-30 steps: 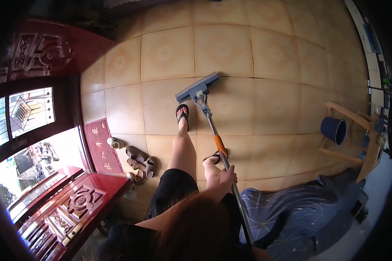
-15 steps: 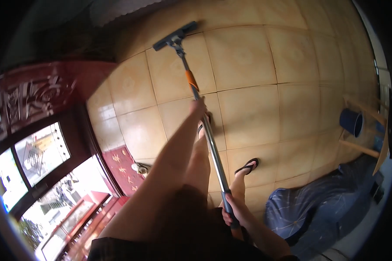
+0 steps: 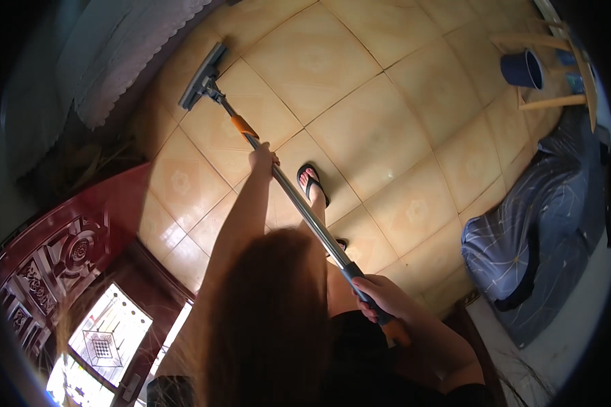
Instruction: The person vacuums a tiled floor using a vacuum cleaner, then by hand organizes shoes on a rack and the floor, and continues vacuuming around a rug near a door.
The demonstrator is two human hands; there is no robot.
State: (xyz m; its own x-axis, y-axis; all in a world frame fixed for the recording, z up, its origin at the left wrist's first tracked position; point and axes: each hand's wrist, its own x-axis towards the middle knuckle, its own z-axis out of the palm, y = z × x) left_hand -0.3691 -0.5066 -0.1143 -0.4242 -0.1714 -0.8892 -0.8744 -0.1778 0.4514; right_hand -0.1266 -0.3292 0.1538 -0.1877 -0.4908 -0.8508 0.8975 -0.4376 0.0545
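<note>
A long-handled floor mop (image 3: 304, 209) slants across the view, its metal pole running from lower right to upper left. My left hand (image 3: 263, 157) is wrapped around the pole just below the orange collar (image 3: 244, 127). My right hand (image 3: 383, 296) grips the dark sleeve close to the orange end of the handle. The narrow grey mop head (image 3: 204, 76) rests on the tiled floor (image 3: 332, 98) at the far left. My feet in black flip-flops (image 3: 313, 184) stand under the pole, one partly hidden by it.
A carved dark red wooden door (image 3: 78, 247) with bright glass stands at left. Lace-edged cloth (image 3: 132, 68) hangs at far left. To the right are a blue bucket (image 3: 522, 70) by a wooden stool (image 3: 555, 102) and a blue patterned cloth (image 3: 523, 230).
The mop head has moved left and slightly nearer, and its angle has turned. My view has swung round, and the foot under the pole has stepped. Both hands keep their grip.
</note>
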